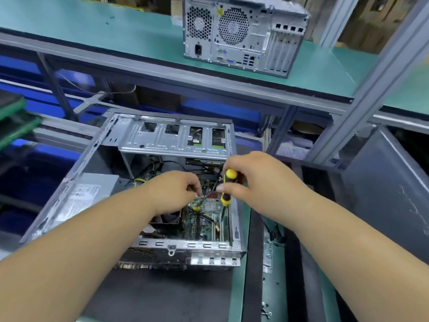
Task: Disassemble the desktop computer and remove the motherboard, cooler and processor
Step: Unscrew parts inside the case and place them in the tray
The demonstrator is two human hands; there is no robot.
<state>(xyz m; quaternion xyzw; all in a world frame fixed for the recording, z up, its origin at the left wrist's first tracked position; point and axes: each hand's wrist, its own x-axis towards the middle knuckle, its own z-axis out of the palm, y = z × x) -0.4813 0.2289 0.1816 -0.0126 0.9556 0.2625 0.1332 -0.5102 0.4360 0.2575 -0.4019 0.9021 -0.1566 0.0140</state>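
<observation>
We see an evenly and brightly lit scene under soft overhead light, with only faint shadows beneath the forearms and a darker interior inside the open computer case point(144, 182). The green shelf point(116, 36) shows a mild sheen, no harsh glare. Wide-angle distortion bends the frame posts and shelf edges toward the borders. Fine detail looks smeared and blurred throughout, especially at the edges.

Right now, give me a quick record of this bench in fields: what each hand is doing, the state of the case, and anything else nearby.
left hand: left hand pinches a thin black cable over the motherboard
right hand: right hand grips a yellow-and-black screwdriver, tip pointing down at the board
case: open computer case, lying on its side, motherboard not yet removed
power supply: power supply at the left inside the case
shelf: second computer tower, closed, rear facing the camera
</observation>
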